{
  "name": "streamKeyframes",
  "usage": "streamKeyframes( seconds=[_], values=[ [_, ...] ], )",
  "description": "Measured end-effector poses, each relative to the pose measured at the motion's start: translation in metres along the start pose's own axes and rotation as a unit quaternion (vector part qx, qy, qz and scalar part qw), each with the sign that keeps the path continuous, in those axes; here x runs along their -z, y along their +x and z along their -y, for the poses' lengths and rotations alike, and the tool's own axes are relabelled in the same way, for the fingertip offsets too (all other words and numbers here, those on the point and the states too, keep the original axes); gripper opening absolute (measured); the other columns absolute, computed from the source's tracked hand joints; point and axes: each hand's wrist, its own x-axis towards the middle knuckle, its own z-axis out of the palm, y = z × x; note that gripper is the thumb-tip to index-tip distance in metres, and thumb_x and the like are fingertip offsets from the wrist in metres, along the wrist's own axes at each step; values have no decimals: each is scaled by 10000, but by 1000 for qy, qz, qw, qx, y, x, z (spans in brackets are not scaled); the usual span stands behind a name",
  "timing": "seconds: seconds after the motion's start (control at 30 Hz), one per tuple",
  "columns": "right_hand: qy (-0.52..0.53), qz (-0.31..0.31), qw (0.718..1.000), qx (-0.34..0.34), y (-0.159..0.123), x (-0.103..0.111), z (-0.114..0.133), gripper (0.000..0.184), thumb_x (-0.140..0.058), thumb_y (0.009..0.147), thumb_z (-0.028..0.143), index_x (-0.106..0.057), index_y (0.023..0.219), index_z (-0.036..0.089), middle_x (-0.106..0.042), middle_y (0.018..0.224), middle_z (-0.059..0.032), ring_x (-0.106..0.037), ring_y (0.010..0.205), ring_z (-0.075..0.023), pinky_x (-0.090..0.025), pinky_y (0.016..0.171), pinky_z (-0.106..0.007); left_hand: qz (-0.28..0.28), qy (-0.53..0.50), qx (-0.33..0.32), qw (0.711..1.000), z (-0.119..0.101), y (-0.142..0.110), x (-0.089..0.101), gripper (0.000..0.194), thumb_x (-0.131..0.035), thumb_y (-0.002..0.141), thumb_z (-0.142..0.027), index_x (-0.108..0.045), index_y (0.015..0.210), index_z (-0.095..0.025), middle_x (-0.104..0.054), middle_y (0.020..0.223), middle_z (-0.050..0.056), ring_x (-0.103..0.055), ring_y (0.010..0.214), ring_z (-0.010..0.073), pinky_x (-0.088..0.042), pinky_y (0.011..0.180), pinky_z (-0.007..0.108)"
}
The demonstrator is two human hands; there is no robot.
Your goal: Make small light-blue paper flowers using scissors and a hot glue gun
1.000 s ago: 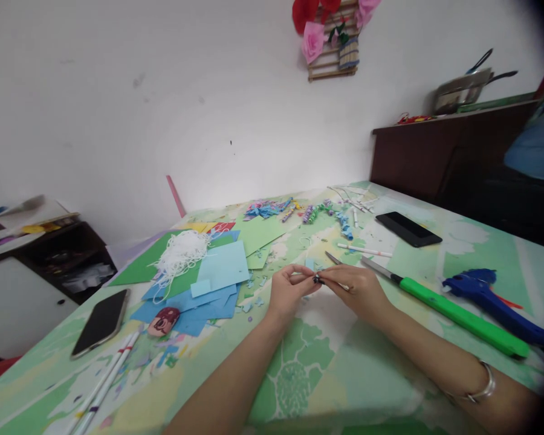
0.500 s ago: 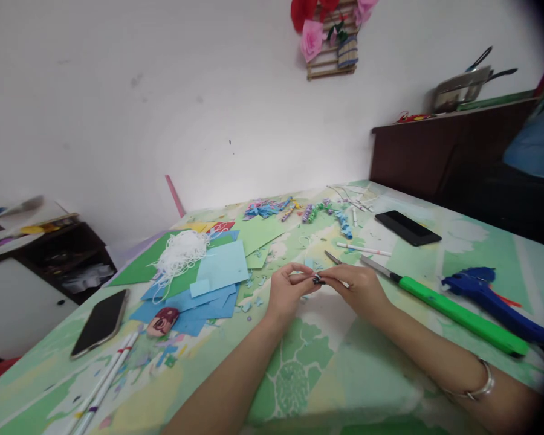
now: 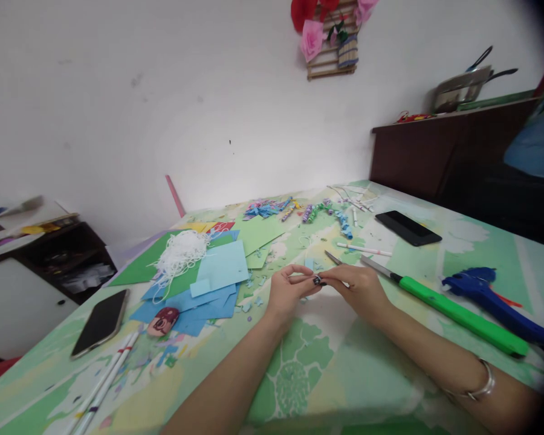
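Observation:
My left hand (image 3: 290, 291) and my right hand (image 3: 360, 290) meet above the near middle of the table, fingertips pinched together. Whatever lies between them is too small and too covered by the fingers to make out. Just beyond the right hand, pointed metal blades (image 3: 332, 258) stick out, partly hidden by it. A green-handled cutter knife (image 3: 462, 314) lies to the right of that hand, its blade toward the fingers. Left of my left hand are blue paper sheets (image 3: 222, 266) and scattered small paper scraps (image 3: 254, 302).
A tangle of white string (image 3: 181, 254) rests on green paper. Phones lie left (image 3: 100, 323) and right (image 3: 408, 228). Rolled paper beads (image 3: 321, 211) sit at the back, a blue hand tool (image 3: 494, 302) at right. White sticks (image 3: 109, 380) and a pink rounded object (image 3: 163, 321) are at left.
The pinched fingertips have shifted very slightly against each other. Both arms and everything on the table look the same as before.

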Motion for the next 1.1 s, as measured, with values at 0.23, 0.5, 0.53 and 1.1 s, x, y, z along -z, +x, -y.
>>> streamKeyframes(
  seconds=[0.23, 0.5, 0.53, 1.1],
  values=[
    [-5, 4, 1000, -8, 0, 0, -1, 178, -517, 822, 273, -693, 833, 245, -703, 778, -15, -653, 705, -165, -514, 626, -270, -3, -8, 6, 1000, -1, 0, -1, 337, -764, 544, -285, -590, 774, -109, -693, 712, 99, -657, 707, 186, -511, 768, 328],
    [-4, 7, 1000, -10, 0, 0, 0, 188, -502, 832, 268, -689, 830, 247, -703, 774, -7, -650, 700, -161, -503, 626, -264, 0, -7, 5, 1000, -1, 0, -1, 324, -755, 562, -282, -593, 781, -107, -693, 718, 98, -658, 702, 183, -513, 772, 325],
    [-5, 6, 1000, -10, 0, 0, 0, 183, -506, 829, 262, -688, 829, 243, -703, 775, -8, -651, 700, -163, -502, 621, -264, 2, -11, 4, 1000, -1, 0, -1, 322, -751, 569, -279, -592, 790, -107, -693, 724, 99, -658, 709, 184, -513, 775, 323],
    [9, -6, 1000, -17, 0, 0, 1, 175, -513, 820, 246, -688, 819, 240, -702, 765, -5, -649, 692, -154, -504, 620, -257, -9, -45, 24, 999, -2, -1, -2, 263, -723, 617, -210, -575, 803, -98, -685, 690, 82, -653, 678, 150, -519, 743, 267]
  ],
)
